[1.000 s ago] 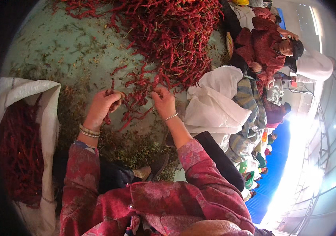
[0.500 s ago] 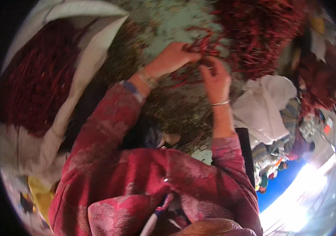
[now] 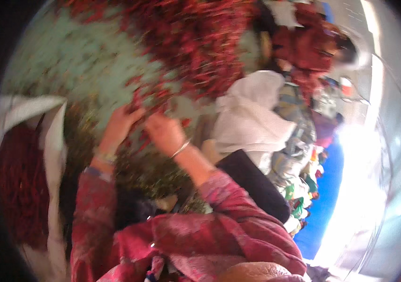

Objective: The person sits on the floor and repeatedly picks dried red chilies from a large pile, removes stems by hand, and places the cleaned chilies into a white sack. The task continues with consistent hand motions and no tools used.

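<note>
So the floor (image 3: 94, 54) is pale green, big red chili pile (image 3: 195, 42) beyond the fingers (image 3: 140, 113), loose chilies (image 3: 160, 91) just past them, dry plant scraps (image 3: 155, 171) nearer the body.

A person wears a long-sleeved red jacket (image 3: 191, 230) with a faded pinkish pattern and a small shiny button (image 3: 152, 244). A slim silvery bangle (image 3: 180, 148) rings the right wrist (image 3: 186, 158); a blurred pale bracelet (image 3: 105, 156), the left.
</note>
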Action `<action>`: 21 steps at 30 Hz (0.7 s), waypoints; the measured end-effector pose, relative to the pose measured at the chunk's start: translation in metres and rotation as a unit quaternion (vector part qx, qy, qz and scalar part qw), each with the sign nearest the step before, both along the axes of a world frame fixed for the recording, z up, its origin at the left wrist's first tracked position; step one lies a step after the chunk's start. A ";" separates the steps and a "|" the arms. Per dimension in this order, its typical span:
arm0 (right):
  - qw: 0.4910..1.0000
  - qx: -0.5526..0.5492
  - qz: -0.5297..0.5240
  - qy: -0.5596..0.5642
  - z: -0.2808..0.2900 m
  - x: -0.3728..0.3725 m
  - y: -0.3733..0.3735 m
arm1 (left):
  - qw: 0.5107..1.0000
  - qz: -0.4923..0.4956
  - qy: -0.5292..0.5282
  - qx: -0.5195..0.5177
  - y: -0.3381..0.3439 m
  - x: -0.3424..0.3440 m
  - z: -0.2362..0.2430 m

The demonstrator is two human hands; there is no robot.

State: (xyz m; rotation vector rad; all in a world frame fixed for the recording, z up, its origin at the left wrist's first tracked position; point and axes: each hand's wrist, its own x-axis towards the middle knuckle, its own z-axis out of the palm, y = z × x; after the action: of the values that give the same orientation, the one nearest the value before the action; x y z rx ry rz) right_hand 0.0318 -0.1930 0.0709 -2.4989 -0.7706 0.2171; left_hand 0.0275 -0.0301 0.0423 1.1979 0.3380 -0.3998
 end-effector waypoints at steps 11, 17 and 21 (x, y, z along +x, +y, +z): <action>0.918 0.175 -0.196 0.297 0.069 -0.042 -0.023 | 1.000 -0.003 -0.010 -0.025 -0.005 -0.005 0.010; 0.914 0.228 -0.202 0.269 0.086 -0.044 -0.017 | 0.970 -0.181 -0.142 0.083 -0.005 -0.032 0.050; 0.918 0.219 -0.229 0.240 0.062 -0.076 -0.011 | 0.950 -0.185 -0.197 0.155 -0.006 -0.082 0.059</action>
State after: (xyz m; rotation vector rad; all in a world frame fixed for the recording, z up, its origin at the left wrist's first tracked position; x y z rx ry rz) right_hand -0.0445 -0.2040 0.1324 -1.9980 -0.0137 0.4162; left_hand -0.0548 -0.0365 0.1013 1.6219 -0.1828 -0.4273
